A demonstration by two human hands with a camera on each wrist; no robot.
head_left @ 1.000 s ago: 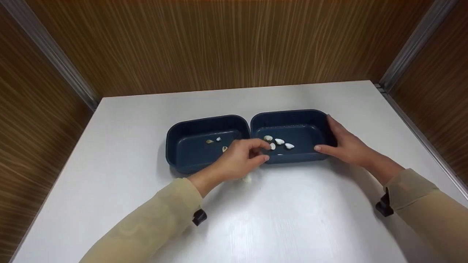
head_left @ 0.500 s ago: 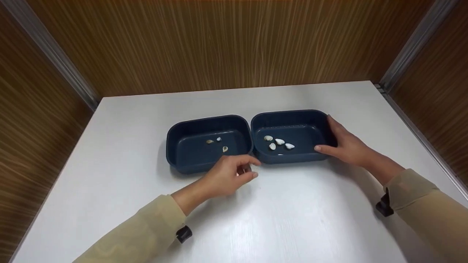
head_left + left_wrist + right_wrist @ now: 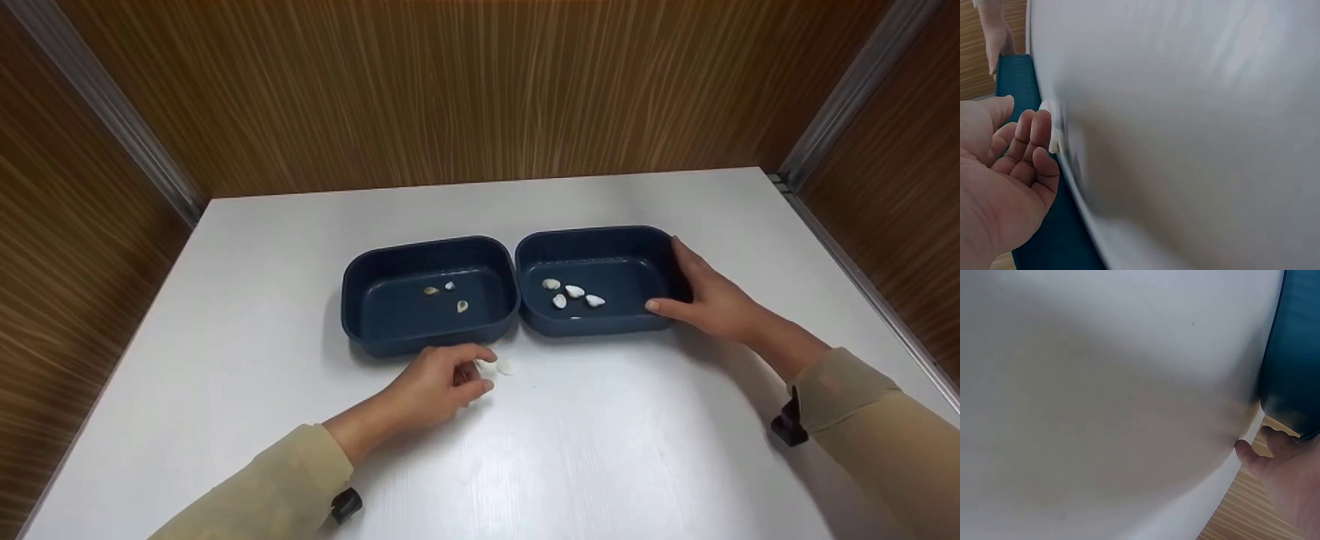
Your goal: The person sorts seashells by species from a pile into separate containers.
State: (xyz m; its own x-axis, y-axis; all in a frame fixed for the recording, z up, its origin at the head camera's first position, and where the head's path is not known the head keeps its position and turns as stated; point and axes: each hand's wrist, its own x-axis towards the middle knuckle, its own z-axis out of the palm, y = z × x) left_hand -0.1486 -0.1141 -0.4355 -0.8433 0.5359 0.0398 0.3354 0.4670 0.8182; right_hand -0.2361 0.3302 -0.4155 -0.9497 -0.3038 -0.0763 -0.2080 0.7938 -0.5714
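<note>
My left hand (image 3: 431, 390) is low over the table just in front of the left dark blue box (image 3: 397, 341), thumb and index finger apart. Close to its fingertips lie small white shells (image 3: 505, 366), one partly covered by the fingers. The left wrist view shows the fingers loosely curled, with a pale shell (image 3: 1054, 142) beyond them. My right hand (image 3: 716, 300) rests against the right dark blue box (image 3: 600, 324), thumb at the front wall and fingers along the right side. Several whitish shells (image 3: 574, 292) lie inside that box. Three smaller shells (image 3: 462, 306) sit in the left box.
Both boxes stand side by side on the white table (image 3: 600, 450). Wood-grain panels (image 3: 480, 97) rise behind the table and on either side. A black strap piece (image 3: 346, 505) shows under the left cuff, another (image 3: 788, 421) under the right.
My left hand has withdrawn from over the right box's near left corner, down and left to the table in front of the left box. The right hand has stayed still.
</note>
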